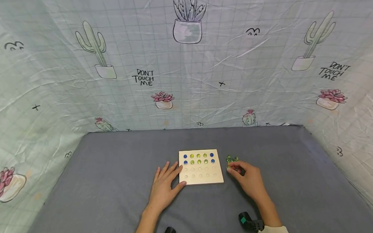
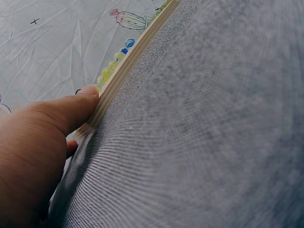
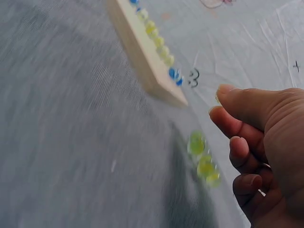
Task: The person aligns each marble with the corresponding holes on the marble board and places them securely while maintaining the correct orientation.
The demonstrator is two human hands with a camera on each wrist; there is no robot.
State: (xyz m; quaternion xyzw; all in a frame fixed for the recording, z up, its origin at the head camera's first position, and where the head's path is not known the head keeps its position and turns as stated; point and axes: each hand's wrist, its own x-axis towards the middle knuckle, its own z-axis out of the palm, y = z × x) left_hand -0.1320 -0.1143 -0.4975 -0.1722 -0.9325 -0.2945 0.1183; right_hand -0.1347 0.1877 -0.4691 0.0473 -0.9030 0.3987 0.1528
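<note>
A pale wooden board [image 1: 201,180] lies on the grey cloth with rows of round hollows. Its two far rows hold marbles, blue ones [image 1: 211,155] at the ends and yellow-green ones [image 1: 198,156] between. The nearer two rows show bare hollows. My left hand [image 1: 164,190] rests at the board's left side, fingers spread, thumb and a fingertip touching its edge. To the right of the board, my right hand [image 1: 250,179] pinches a small yellow-green marble, mostly hidden by thumb and fingertip. Beside that hand sit several loose green marbles [image 3: 205,167], partly covered in the head view.
Grey cloth [image 1: 113,168] covers the table around the board. Behind and at both sides hangs a pale curtain [image 1: 197,67] printed with cacti. A black wrist camera [image 1: 250,223] is strapped to each wrist.
</note>
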